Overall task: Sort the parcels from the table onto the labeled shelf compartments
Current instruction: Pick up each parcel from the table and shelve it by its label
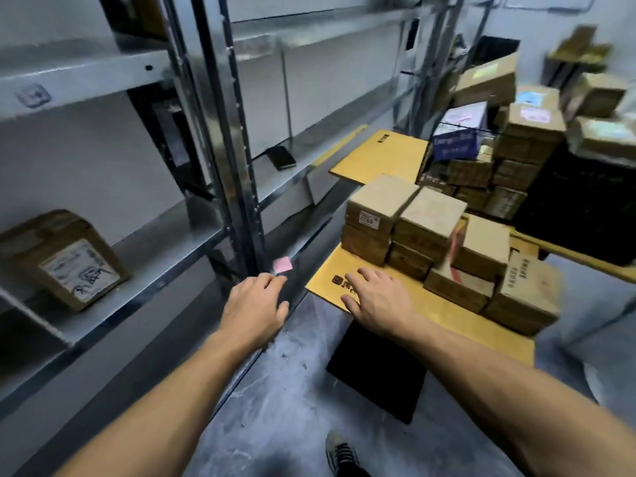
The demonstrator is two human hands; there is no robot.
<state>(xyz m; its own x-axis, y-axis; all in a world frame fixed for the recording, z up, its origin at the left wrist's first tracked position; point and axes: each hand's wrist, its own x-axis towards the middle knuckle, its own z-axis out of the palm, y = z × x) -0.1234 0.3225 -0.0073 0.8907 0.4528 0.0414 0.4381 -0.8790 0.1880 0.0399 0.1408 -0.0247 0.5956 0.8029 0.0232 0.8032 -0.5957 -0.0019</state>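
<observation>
Several brown cardboard parcels [430, 232] are stacked two high on a yellow-topped table [447, 311] at the right. My right hand [378, 301] hovers over the table's near left corner, fingers spread, holding nothing, a short way from the stack. My left hand [256, 306] reaches forward between the table and the metal shelf [172, 249], empty, fingers loosely apart. One brown parcel with a white label [69, 263] lies on the lower shelf at the left. A pink label [282, 265] sticks to the shelf upright just beyond my left fingertips.
A dark phone [281, 157] lies on the middle shelf. A big pile of boxes [509, 146] rises behind the table, next to a black crate [585, 208]. A second yellow board [382, 156] sits farther back. My shoe [342, 454] stands on the grey floor.
</observation>
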